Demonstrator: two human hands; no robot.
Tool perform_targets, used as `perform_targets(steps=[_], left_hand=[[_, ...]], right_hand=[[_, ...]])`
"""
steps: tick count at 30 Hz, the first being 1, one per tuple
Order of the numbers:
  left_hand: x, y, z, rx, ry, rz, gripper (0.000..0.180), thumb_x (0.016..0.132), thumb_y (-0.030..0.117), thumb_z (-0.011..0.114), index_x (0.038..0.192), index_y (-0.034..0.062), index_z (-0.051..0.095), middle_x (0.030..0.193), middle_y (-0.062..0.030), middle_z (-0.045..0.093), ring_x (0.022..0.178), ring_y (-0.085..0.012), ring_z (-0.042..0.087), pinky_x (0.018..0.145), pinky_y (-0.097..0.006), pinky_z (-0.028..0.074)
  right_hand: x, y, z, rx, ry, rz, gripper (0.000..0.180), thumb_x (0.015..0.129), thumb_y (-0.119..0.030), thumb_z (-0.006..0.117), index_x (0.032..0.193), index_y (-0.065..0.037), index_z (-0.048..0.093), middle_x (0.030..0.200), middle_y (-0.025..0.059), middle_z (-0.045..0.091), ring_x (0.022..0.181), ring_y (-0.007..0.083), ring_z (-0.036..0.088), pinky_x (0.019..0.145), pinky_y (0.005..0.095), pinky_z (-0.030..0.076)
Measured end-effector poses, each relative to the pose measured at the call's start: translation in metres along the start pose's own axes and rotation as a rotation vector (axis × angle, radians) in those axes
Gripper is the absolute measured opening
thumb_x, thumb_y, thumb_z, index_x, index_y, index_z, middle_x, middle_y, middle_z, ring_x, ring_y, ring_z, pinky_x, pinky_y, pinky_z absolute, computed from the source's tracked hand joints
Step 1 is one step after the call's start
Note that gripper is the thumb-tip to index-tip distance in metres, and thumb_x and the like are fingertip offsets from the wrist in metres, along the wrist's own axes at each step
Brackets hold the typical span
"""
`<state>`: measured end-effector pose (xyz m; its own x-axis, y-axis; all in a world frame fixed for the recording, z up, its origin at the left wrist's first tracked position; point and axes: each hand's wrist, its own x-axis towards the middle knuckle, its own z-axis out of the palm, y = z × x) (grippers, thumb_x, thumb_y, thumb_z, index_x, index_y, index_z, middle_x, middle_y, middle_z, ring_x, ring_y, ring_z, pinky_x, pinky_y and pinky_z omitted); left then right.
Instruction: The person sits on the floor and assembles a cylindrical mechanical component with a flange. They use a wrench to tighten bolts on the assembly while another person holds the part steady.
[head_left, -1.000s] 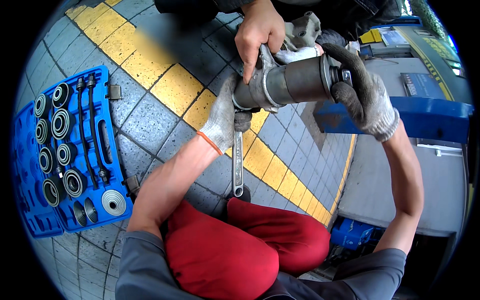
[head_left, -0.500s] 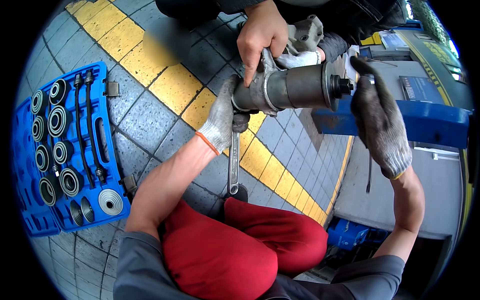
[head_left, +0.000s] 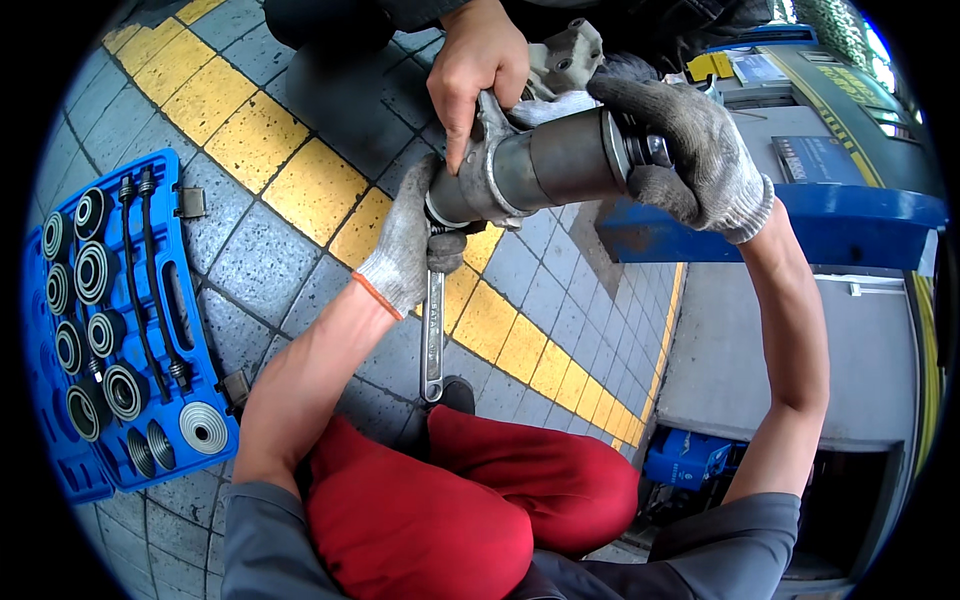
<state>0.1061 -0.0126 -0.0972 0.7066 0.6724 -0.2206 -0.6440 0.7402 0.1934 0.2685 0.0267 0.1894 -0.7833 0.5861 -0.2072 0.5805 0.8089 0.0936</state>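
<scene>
My gloved left hand is closed round the left end of a grey steel press sleeve. Next to its fingers hangs a combination wrench, its upper end hidden by the hand. The sleeve passes through the ring of a cast metal arm. At the sleeve's right end, my gloved right hand curls its fingers and thumb round a shiny socket-like piece on the bolt end. A co-worker's bare hand presses a finger near the ring; a white-gloved hand is behind the sleeve.
On the left lies an open blue tool case with round adapters and two threaded rods. A blue metal beam stands at the right. Below it is a blue box. Yellow tiles cross the grey floor.
My right hand has moved left onto the sleeve's bolt end and curled its fingers there. The sleeve's right end has tilted up slightly. The whole view has shifted a little.
</scene>
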Motion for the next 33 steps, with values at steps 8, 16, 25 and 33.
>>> perform_targets(steps=[8,16,25,33], left_hand=[[-0.002,-0.006,0.004,-0.063,0.148,0.075,0.045,0.108,0.057,0.03,0.106,0.0197,0.056,0.061,0.0,0.052,0.035,-0.0068,0.035,0.033,-0.024,0.024],[-0.005,-0.007,-0.006,-0.054,0.177,0.091,0.049,0.108,0.058,0.035,0.104,0.0157,0.059,0.07,-0.0031,0.058,0.041,-0.0064,0.036,0.037,-0.023,0.025],[-0.004,-0.006,-0.009,-0.013,0.108,0.071,0.049,0.109,0.057,0.032,0.103,0.0162,0.059,0.067,-0.0024,0.059,0.039,-0.0059,0.036,0.036,-0.023,0.024],[-0.005,-0.004,-0.006,-0.01,0.081,0.056,0.049,0.109,0.056,0.03,0.103,0.0169,0.059,0.067,-0.0018,0.058,0.039,-0.0048,0.035,0.036,-0.022,0.023]], right_hand=[[-0.006,-0.052,0.02,0.111,0.159,0.438,0.064,0.095,-0.032,0.073,0.147,-0.005,0.048,0.123,0.0252,0.067,0.108,0.0436,0.07,0.093,0.0469,0.056],[-0.016,-0.082,0.003,-0.135,-0.151,0.308,0.048,0.09,0.003,0.065,0.137,-0.003,0.055,0.119,0.0207,0.062,0.092,0.0273,0.07,0.078,0.0379,0.06],[-0.016,-0.068,-0.003,0.296,0.032,0.587,0.055,0.102,-0.023,0.057,0.15,-0.001,0.044,0.127,0.0265,0.066,0.101,0.0378,0.073,0.088,0.0422,0.059],[-0.006,-0.015,-0.003,0.085,-0.065,0.218,0.09,0.094,-0.07,0.053,0.148,0.002,0.049,0.125,0.0277,0.068,0.106,0.0428,0.071,0.096,0.0489,0.055]])
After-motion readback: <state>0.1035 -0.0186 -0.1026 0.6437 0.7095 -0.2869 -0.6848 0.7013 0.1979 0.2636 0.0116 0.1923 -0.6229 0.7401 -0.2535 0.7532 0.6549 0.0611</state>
